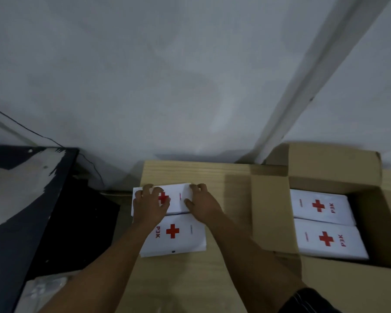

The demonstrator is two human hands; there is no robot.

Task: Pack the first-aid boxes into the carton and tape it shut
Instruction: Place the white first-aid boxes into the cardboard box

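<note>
Two white first-aid boxes with red crosses lie side by side on the wooden table (212, 177). On the far box (181, 197) my left hand (150, 204) grips the left end and my right hand (201, 204) grips the right end. The near box (178, 236) lies untouched just below my hands. To the right stands the open brown carton (271, 211) with its flaps spread out. Inside it two more first-aid boxes lie flat, a far one (318, 206) and a near one (330, 239).
A dark table or cabinet top (32, 177) with a black cable stands at the left, lower than the wooden table. A grey wall rises behind, with a white beam (314, 75) slanting up to the right. Clear plastic wrap (45, 288) lies at the bottom left.
</note>
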